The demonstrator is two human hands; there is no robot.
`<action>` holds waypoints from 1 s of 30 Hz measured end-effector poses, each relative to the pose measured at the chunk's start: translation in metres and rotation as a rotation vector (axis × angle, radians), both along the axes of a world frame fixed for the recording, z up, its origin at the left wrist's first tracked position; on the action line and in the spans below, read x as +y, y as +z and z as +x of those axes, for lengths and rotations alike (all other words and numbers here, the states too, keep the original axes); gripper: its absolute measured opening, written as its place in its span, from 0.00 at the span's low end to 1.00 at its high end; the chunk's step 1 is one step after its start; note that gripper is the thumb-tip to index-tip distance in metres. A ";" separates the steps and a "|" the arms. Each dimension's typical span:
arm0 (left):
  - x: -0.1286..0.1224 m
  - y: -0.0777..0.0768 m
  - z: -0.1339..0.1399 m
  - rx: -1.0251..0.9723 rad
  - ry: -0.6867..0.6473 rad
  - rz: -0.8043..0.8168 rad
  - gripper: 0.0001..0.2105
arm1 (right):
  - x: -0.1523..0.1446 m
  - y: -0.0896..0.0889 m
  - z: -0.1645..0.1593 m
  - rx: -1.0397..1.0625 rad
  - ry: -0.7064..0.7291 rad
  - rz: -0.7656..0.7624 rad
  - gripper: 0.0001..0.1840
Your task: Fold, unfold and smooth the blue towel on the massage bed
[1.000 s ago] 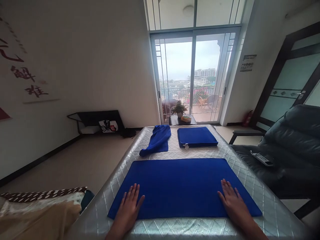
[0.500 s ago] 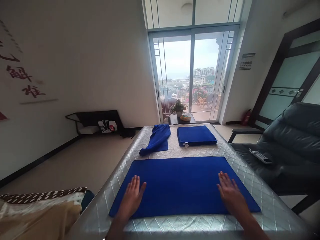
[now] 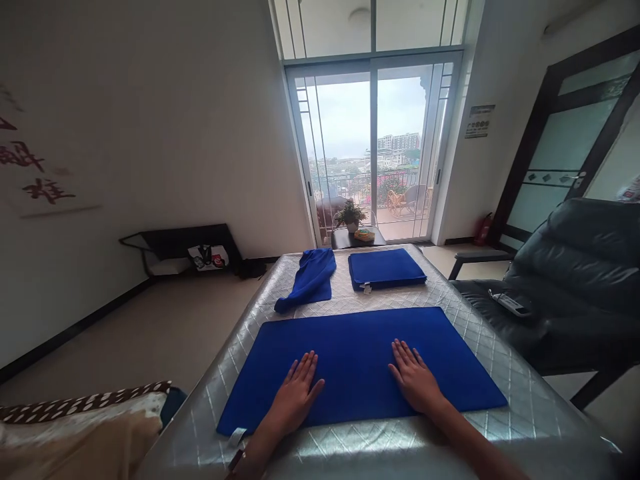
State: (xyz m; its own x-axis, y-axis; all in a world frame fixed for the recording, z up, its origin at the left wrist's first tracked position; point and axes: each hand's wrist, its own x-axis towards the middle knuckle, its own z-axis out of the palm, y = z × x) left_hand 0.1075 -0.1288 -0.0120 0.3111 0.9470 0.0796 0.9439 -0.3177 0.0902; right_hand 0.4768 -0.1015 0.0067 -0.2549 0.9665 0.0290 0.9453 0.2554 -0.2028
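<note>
The step in hand looked to be smoothing a long blue cloth (image 3: pixel 356 370), which lay spread across the near part of a silver quilted cover (image 3: pixel 370 437). At its near left corner, a white label (image 3: pixel 237 437) stuck out. The left hand (image 3: pixel 299 392) rested palm-down on the cloth's left half, fingers close together, thumb apart, gripping nothing. Beyond it lay a rumpled blue cloth (image 3: pixel 309 280). Between the hands, the spread cloth looked plain, deep blue and flat, with straight edges and no clear creases. Behind it, toward the right, sat a neat folded blue pile (image 3: pixel 387 268). The right hand (image 3: pixel 414 381) lay palm-down on the right half, fingers nearly together, also gripping nothing. As a judgement, the next move called for open palms and light, even pressure, with care not to drag the near edge out of line.
</note>
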 end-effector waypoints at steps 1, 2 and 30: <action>-0.007 -0.006 -0.026 0.008 0.087 0.009 0.33 | 0.001 -0.005 0.025 -0.030 -0.069 0.013 0.37; -0.015 -0.011 -0.051 0.020 0.181 0.017 0.34 | 0.002 -0.010 0.052 -0.056 -0.130 0.030 0.37; 0.027 0.008 0.065 -0.069 0.032 -0.016 0.34 | 0.021 0.008 -0.063 0.003 0.063 -0.041 0.37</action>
State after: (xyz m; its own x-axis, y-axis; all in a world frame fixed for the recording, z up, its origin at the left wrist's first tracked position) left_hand 0.1723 -0.1019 -0.0039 0.2751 0.9577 0.0845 0.9448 -0.2856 0.1606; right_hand 0.4140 -0.0806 0.0148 -0.3155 0.9489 -0.0091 0.9269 0.3061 -0.2174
